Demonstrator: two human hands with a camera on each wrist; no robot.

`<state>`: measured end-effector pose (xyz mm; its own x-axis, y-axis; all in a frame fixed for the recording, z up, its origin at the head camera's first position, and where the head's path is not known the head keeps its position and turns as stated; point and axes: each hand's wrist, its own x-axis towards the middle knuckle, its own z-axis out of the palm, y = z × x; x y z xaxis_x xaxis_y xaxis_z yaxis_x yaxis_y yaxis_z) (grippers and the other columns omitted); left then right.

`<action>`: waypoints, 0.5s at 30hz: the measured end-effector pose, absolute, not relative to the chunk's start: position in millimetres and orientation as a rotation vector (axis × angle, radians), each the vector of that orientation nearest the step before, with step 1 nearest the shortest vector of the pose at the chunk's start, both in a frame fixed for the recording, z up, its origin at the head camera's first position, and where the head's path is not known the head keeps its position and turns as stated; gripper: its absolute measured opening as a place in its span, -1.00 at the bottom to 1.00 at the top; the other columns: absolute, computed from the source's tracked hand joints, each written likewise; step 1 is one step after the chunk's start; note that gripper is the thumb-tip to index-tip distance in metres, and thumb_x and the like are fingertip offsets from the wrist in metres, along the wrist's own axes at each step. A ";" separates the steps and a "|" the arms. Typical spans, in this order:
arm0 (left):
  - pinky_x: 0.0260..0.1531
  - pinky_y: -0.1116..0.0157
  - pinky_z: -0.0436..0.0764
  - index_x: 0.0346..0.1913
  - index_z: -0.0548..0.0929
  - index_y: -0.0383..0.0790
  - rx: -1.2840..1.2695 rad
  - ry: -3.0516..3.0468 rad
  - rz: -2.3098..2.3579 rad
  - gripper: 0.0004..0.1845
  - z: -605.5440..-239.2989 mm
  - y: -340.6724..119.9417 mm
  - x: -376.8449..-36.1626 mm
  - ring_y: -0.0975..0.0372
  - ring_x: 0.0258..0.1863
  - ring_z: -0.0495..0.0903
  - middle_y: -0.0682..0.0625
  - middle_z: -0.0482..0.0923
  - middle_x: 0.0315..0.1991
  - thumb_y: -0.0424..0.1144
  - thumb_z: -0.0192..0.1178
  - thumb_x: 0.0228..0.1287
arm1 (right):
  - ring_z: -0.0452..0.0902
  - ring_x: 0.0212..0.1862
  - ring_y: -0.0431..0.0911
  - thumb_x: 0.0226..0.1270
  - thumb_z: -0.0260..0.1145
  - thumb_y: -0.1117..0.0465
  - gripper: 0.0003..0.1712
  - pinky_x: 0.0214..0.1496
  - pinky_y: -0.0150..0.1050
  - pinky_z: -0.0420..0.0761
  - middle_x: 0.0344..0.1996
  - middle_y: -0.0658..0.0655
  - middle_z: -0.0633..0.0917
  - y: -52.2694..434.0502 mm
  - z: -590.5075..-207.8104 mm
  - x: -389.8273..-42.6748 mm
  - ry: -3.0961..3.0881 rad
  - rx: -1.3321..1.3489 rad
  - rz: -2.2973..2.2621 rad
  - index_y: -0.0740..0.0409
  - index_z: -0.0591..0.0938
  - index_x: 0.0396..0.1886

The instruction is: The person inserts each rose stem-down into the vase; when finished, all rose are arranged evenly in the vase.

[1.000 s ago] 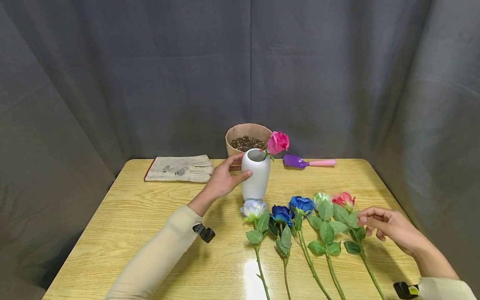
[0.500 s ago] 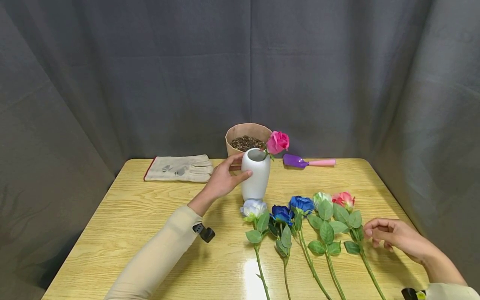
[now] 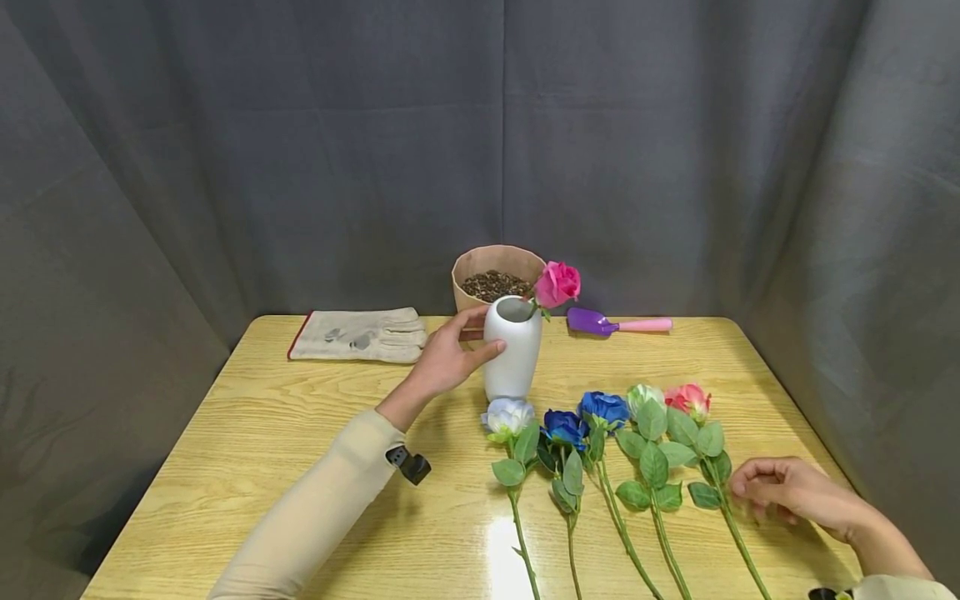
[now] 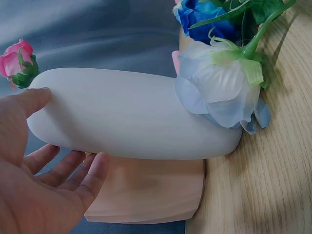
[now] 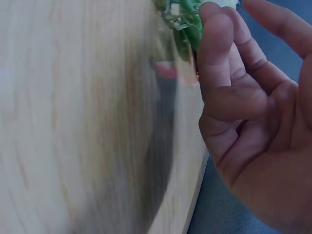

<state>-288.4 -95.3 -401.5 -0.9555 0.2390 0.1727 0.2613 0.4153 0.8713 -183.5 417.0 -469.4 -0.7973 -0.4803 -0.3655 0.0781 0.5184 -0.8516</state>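
The left hand [image 3: 450,354] grips the vase [image 3: 517,358], probably to steady it (a rose [image 3: 557,284] leans from its mouth), while the right hand [image 3: 798,496], loosely curled and seemingly empty, hovers beside a stem [image 3: 736,532].

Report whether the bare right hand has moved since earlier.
Yes: in the head view, the right hand sits lower and slightly rightward, farther from the coral-pink rose bloom.

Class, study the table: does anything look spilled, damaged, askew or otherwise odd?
Back left, the pale glove has dark patches, possibly stains. The pink rose leans over the rim of the white vase. Nothing looks spilled.
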 end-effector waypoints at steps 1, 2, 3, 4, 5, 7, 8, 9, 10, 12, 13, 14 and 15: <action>0.25 0.01 0.57 0.45 0.35 -0.02 -0.465 -2.625 -1.615 -0.27 -401.7 -95.2 -288.4 0.02 0.25 0.57 -0.09 0.51 0.29 0.09 0.33 0.28 | 0.57 -0.47 -0.13 0.56 0.10 0.15 -0.64 -0.62 -0.27 0.50 -0.43 0.07 0.68 417.5 -470.5 -183.1 2.180 -0.327 -1.259 0.43 0.58 -0.05; 0.25 0.03 0.57 0.45 0.35 -0.02 -0.467 -2.625 -1.608 -0.27 -401.9 -95.3 -288.5 0.02 0.25 0.58 -0.09 0.51 0.28 0.09 0.33 0.29 | 0.57 -0.48 -0.16 0.56 0.10 0.14 -0.64 -0.62 -0.29 0.49 -0.44 0.06 0.68 417.9 -471.7 -182.7 2.175 -0.327 -1.253 0.43 0.58 -0.06; 0.25 0.04 0.57 0.45 0.36 -0.02 -0.470 -2.624 -1.603 -0.27 -402.1 -95.2 -288.7 0.02 0.25 0.58 -0.09 0.51 0.28 0.09 0.33 0.29 | 0.56 -0.49 -0.19 0.57 0.10 0.14 -0.63 -0.63 -0.30 0.48 -0.44 0.05 0.68 418.4 -472.7 -182.2 2.171 -0.328 -1.245 0.43 0.58 -0.06; 0.25 0.05 0.58 0.45 0.36 -0.02 -0.471 -2.625 -1.599 -0.27 -402.3 -95.2 -288.6 0.02 0.24 0.58 -0.09 0.51 0.28 0.09 0.33 0.29 | 0.55 -0.49 -0.20 0.57 0.10 0.14 -0.63 -0.63 -0.31 0.47 -0.44 0.04 0.68 418.8 -473.7 -181.6 2.165 -0.328 -1.239 0.43 0.58 -0.07; 0.24 0.06 0.58 0.45 0.36 -0.02 -0.470 -2.627 -1.595 -0.27 -402.5 -95.3 -288.4 0.02 0.24 0.58 -0.09 0.51 0.28 0.09 0.33 0.29 | 0.55 -0.49 -0.22 0.57 0.10 0.13 -0.63 -0.63 -0.32 0.47 -0.44 0.03 0.68 419.0 -474.8 -181.1 2.162 -0.325 -1.229 0.42 0.59 -0.07; 0.25 0.06 0.58 0.45 0.36 -0.02 -0.466 -2.628 -1.595 -0.27 -401.9 -95.4 -288.6 0.02 0.25 0.58 -0.10 0.51 0.29 0.09 0.33 0.29 | 0.55 -0.49 -0.23 0.57 0.10 0.13 -0.63 -0.64 -0.34 0.45 -0.44 0.02 0.68 419.9 -476.0 -180.3 2.162 -0.322 -1.209 0.40 0.59 -0.09; 0.25 0.05 0.58 0.45 0.36 -0.01 -0.463 -2.630 -1.597 -0.27 -401.6 -95.4 -288.5 0.02 0.25 0.58 -0.09 0.51 0.29 0.09 0.33 0.29 | 0.56 -0.49 -0.23 0.56 0.11 0.12 -0.64 -0.64 -0.35 0.44 -0.44 0.02 0.68 420.2 -476.7 -179.9 2.164 -0.319 -1.200 0.39 0.60 -0.10; 0.25 0.05 0.58 0.45 0.36 -0.01 -0.461 -2.633 -1.595 -0.27 -401.5 -95.3 -288.4 0.02 0.25 0.57 -0.09 0.51 0.29 0.09 0.33 0.29 | 0.56 -0.48 -0.22 0.55 0.12 0.12 -0.65 -0.65 -0.36 0.43 -0.44 0.01 0.68 420.4 -477.3 -179.6 2.166 -0.313 -1.193 0.38 0.60 -0.10; 0.25 0.05 0.58 0.45 0.36 -0.01 -0.460 -2.635 -1.596 -0.27 -401.5 -95.4 -288.3 0.02 0.25 0.57 -0.09 0.51 0.29 0.09 0.33 0.29 | 0.57 -0.47 -0.21 0.55 0.13 0.12 -0.65 -0.66 -0.35 0.41 -0.44 0.01 0.68 420.4 -478.2 -178.9 2.165 -0.314 -1.197 0.38 0.61 -0.10; 0.25 0.05 0.57 0.45 0.36 -0.01 -0.460 -2.633 -1.598 -0.27 -401.6 -95.4 -288.1 0.02 0.25 0.58 -0.09 0.51 0.29 0.09 0.33 0.29 | 0.59 -0.46 -0.20 0.53 0.15 0.13 -0.67 -0.68 -0.37 0.39 -0.43 0.00 0.68 420.3 -480.1 -178.2 2.163 -0.308 -1.200 0.37 0.61 -0.10; 0.25 0.05 0.57 0.45 0.36 -0.01 -0.462 -2.631 -1.599 -0.27 -401.7 -95.3 -288.2 0.02 0.25 0.58 -0.09 0.51 0.28 0.09 0.33 0.29 | 0.60 -0.45 -0.19 0.52 0.15 0.14 -0.68 -0.69 -0.37 0.38 -0.42 0.00 0.68 420.2 -481.3 -177.9 2.160 -0.310 -1.209 0.38 0.61 -0.10; 0.25 0.04 0.57 0.45 0.36 -0.01 -0.464 -2.629 -1.599 -0.27 -401.9 -95.2 -288.3 0.02 0.25 0.58 -0.09 0.51 0.28 0.09 0.33 0.29 | 0.61 -0.44 -0.19 0.52 0.16 0.15 -0.69 -0.69 -0.38 0.37 -0.41 0.00 0.68 420.0 -482.3 -177.7 2.157 -0.307 -1.215 0.37 0.61 -0.10; 0.25 0.03 0.57 0.45 0.36 -0.01 -0.467 -2.626 -1.602 -0.27 -402.0 -95.1 -288.5 0.02 0.25 0.58 -0.09 0.51 0.28 0.09 0.33 0.29 | 0.61 -0.45 -0.19 0.51 0.17 0.16 -0.69 -0.70 -0.39 0.36 -0.40 0.00 0.69 419.8 -483.2 -177.6 2.153 -0.304 -1.219 0.37 0.61 -0.10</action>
<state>-288.5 -95.1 -402.0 -0.9545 0.2379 0.1798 0.2687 0.4248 0.8645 -177.6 419.8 -483.2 -0.7701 -0.4850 -0.4145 0.1059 0.5435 -0.8327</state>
